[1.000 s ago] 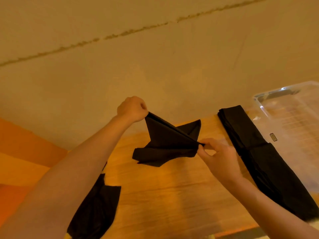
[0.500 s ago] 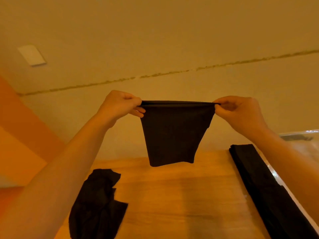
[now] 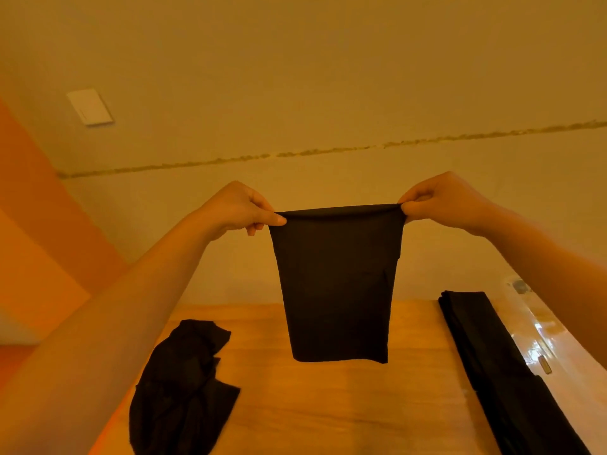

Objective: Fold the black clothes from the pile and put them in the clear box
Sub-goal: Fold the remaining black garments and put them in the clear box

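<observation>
Compared with one second ago, the black garment (image 3: pixel 338 284) is no longer bunched low between the hands just above the bench (image 3: pixel 328 405); it is now raised and stretched out, hanging flat and clear of the surface as a smooth panel. Half a second ago it was already spread, so the change since then is slight. This suggests the item is shaken out and squared, ready to be laid down or doubled over for the next fold. The left hand (image 3: pixel 239 208) pinches the top left corner between thumb and curled fingers; the right hand (image 3: pixel 440 198) pinches the top right corner in the same way. Both forearms reach forward and upward, hands level and held apart so that the top edge is taut. On the bench, a crumpled black pile (image 3: pixel 184 385) lies at lower left, and a long folded black piece (image 3: pixel 492 366) lies at right, just beside the clear box (image 3: pixel 538 333), whose rim is only partly in view.
</observation>
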Available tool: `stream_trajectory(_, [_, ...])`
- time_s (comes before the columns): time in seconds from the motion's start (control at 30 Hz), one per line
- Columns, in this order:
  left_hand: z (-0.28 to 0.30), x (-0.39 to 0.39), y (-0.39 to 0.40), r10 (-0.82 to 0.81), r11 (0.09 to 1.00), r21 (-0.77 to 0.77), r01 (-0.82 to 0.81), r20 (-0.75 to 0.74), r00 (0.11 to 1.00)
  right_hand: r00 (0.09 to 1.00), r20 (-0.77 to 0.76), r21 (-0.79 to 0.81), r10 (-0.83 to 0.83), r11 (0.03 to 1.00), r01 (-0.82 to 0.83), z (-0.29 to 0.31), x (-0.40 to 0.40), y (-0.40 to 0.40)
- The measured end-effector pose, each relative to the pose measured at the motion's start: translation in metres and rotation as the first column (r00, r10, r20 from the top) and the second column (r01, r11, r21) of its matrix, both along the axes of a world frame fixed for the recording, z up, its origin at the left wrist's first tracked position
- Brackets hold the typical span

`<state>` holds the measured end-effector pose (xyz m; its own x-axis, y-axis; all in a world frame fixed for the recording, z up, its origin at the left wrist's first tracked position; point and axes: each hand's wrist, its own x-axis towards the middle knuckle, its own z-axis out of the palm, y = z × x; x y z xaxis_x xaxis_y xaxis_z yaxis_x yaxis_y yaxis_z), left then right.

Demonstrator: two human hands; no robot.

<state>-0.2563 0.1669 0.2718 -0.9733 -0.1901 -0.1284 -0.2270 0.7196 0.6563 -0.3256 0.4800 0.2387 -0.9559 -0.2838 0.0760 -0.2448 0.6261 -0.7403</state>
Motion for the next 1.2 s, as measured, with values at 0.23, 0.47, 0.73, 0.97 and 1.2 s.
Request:
stream_trajectory(0.23, [-0.024, -0.037, 0.002, 0.018, 0.992, -0.109, -0.057, -0.327, 0.945, 0.988, -0.131, -0.051, -0.084, 0.996, 0.078, -0.009, -0.024, -0.011])
stream_trajectory(0.47, [-0.108, 0.002, -0.005, -0.183, 0.979, -0.174, 0.104, -0.536, 0.824, 0.986, -0.154, -0.186, -0.060, 0.982, 0.031, -0.077, 0.024, 0.007])
stream_trajectory(0.73, [-0.289, 0.109, 0.013, -0.481, 0.841, -0.415, 0.347, -0.281, 0.830, 0.980, 0.111, 0.233, 0.166, 0.954, -0.189, -0.250, 0.119, 0.029])
stream_trajectory(0.97, [-0.373, 0.200, 0.037, -0.494, 0.819, -0.438, 0.371, -0.210, 0.844, 0.964, -0.002, 0.420, 0.266, 0.875, -0.240, -0.335, 0.202, 0.054])
stream_trajectory(1.2, [-0.366, 0.238, 0.048, -0.407, 0.853, -0.456, 0.255, -0.275, 0.871, 0.952, -0.132, 0.428, 0.275, 0.882, -0.196, -0.329, 0.240, 0.065])
